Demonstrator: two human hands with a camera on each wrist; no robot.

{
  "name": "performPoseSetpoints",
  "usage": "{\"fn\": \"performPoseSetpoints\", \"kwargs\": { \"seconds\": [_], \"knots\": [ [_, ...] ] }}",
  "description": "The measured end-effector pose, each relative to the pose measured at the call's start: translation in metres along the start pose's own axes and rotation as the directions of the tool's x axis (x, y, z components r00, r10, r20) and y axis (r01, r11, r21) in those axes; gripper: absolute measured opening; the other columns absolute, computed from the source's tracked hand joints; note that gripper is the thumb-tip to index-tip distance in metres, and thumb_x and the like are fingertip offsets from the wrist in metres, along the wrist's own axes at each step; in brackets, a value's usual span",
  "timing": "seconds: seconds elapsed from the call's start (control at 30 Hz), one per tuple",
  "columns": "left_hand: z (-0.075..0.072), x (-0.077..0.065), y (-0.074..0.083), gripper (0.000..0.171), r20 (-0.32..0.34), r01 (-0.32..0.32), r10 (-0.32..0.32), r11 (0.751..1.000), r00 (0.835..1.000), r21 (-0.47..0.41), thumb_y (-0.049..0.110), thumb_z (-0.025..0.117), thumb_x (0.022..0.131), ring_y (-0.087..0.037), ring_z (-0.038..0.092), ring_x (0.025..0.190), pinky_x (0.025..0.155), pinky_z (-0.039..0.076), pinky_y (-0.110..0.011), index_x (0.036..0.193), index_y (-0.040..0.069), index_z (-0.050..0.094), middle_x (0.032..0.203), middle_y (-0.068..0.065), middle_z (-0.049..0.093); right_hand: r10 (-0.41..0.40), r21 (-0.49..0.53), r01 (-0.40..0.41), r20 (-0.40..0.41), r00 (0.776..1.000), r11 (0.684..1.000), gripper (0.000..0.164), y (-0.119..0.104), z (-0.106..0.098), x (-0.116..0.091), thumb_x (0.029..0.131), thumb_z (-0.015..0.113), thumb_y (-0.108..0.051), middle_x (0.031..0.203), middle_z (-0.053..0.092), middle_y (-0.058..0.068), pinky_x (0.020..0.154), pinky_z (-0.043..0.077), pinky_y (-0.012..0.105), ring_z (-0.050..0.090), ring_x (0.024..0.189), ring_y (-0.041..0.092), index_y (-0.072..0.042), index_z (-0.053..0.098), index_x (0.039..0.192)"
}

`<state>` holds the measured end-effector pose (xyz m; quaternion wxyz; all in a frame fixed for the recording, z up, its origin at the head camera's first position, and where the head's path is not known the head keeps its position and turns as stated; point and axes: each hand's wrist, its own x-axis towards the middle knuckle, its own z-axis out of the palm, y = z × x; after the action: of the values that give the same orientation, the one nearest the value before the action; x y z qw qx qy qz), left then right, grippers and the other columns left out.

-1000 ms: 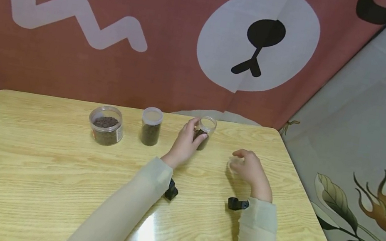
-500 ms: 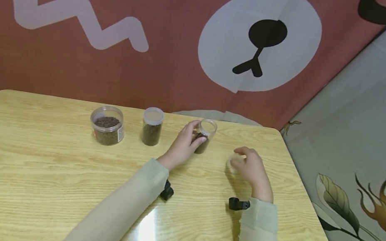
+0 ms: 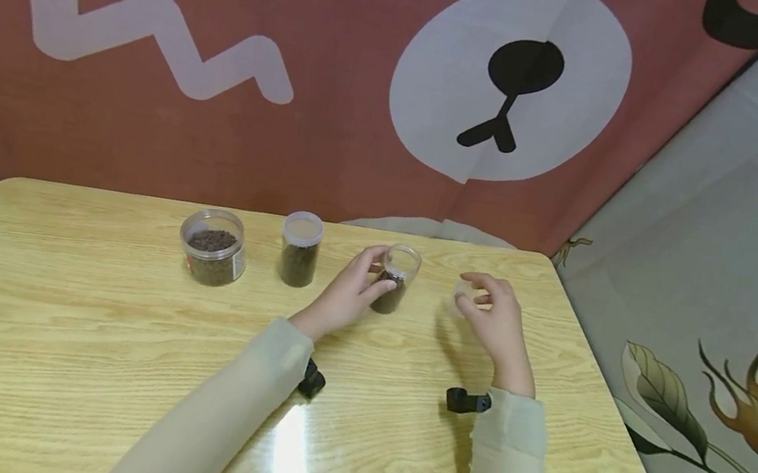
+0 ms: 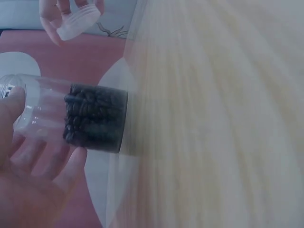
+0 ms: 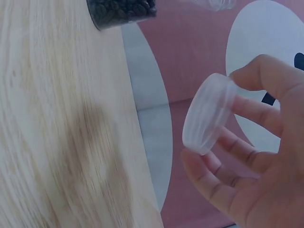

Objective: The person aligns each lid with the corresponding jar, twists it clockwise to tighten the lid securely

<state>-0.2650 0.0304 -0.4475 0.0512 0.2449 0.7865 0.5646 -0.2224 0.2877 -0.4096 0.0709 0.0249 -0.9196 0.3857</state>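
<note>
My left hand [image 3: 340, 296] holds a clear plastic jar [image 3: 390, 295] around its side, thumb near the rim. The jar is uncapped, and dark beans [image 4: 95, 118] fill its lower part. Whether its base touches the table I cannot tell. To the right, my right hand [image 3: 498, 321] is raised over the table and pinches a translucent white screw lid [image 5: 209, 114] by its edge, between thumb and fingertips. In the head view the lid is faint and partly hidden by the fingers.
Left of the held jar stands a similar jar [image 3: 300, 250] with a pale lid and dark contents. Farther left is a wide, low clear tub [image 3: 213, 247] with brown granules. A patterned cloth [image 3: 215, 144] hangs behind the wooden table's back edge [image 3: 96, 189].
My left hand has brought the jar a little nearer to me along the table. My right hand has lifted slightly with the lid and turned it. The other containers have stayed put.
</note>
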Motion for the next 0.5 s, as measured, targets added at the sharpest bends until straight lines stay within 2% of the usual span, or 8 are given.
{"fn": "performPoseSetpoints", "kwargs": {
  "seconds": [0.23, 0.5],
  "knots": [
    [-0.008, -0.01, 0.0, 0.06, 0.05, 0.001, 0.0, 1.0, 0.999, -0.008, 0.025, 0.056, 0.106, -0.03, 0.045, 0.136, 0.11, 0.046, -0.044, 0.157, 0.01, 0.029, 0.153, -0.015, 0.04, 0.0, 0.072, 0.004, -0.053, 0.999, 0.997, 0.034, -0.001, 0.002, 0.0, 0.099, 0.063, -0.021, 0.128, 0.052, 0.016, 0.085, 0.053, 0.048, 0.056, 0.105, 0.034, -0.012, 0.066, 0.131],
    [-0.017, -0.019, -0.001, 0.06, 0.108, -0.011, 0.015, 0.999, 0.994, -0.041, 0.027, 0.056, 0.106, -0.028, 0.044, 0.138, 0.111, 0.045, -0.042, 0.158, 0.012, 0.029, 0.156, -0.012, 0.038, -0.007, 0.171, 0.022, -0.088, 0.996, 0.985, 0.031, -0.007, 0.005, 0.0, 0.099, 0.064, -0.021, 0.126, 0.053, 0.014, 0.085, 0.053, 0.043, 0.056, 0.103, 0.029, -0.008, 0.064, 0.127]
  ]
}}
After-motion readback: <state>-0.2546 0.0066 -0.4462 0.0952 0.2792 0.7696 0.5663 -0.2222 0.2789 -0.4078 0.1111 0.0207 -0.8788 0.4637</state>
